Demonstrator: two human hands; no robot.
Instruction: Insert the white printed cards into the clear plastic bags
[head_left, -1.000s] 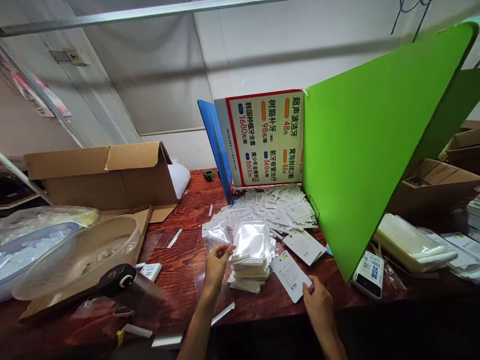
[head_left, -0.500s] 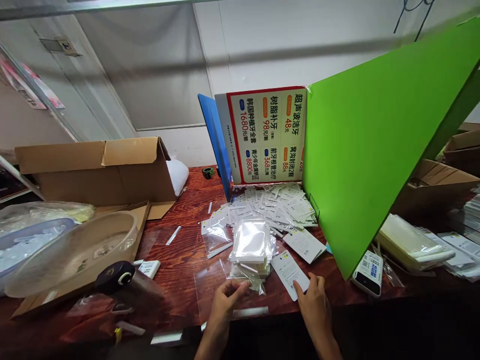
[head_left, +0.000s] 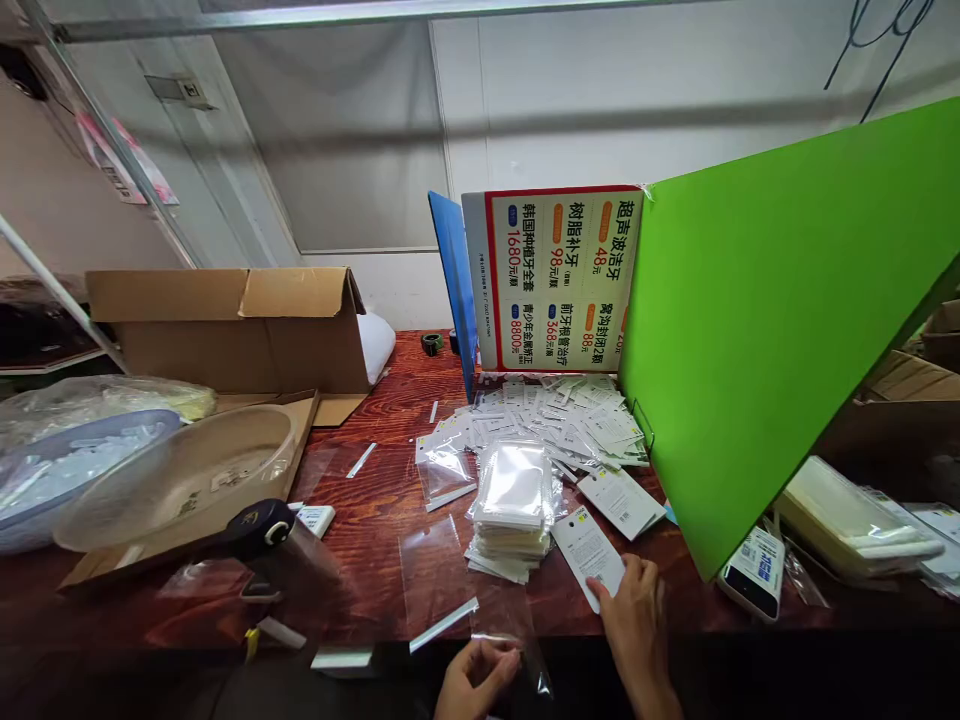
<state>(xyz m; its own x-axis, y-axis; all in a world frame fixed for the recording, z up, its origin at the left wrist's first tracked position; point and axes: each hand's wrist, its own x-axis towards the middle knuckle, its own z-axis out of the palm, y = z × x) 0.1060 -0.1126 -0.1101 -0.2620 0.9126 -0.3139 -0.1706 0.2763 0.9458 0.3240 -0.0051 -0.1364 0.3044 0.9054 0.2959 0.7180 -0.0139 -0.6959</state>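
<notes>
At the table's front edge my left hand [head_left: 478,680] pinches a clear plastic bag [head_left: 510,625], which hangs partly over the edge. My right hand [head_left: 636,610] grips the lower end of a white printed card [head_left: 586,548] lying on the table, thumb on top; the fingers beneath are partly hidden. Between and beyond the hands rises a stack of clear bags [head_left: 513,490]. Left of it lies a loose clear bag with a white strip [head_left: 442,625]. More printed cards [head_left: 622,500] lie just beyond my right hand.
Behind the stack, many cards [head_left: 555,415] are heaped against an upright printed board [head_left: 559,280]. A green panel [head_left: 750,290] stands on the right. On the left are a plastic basin [head_left: 195,470], a tape dispenser [head_left: 259,530] and a cardboard box [head_left: 247,340].
My left hand has drawn back toward me from the stack, with a clear bag in its fingers. My right hand stays at the card. The view has shifted slightly left.
</notes>
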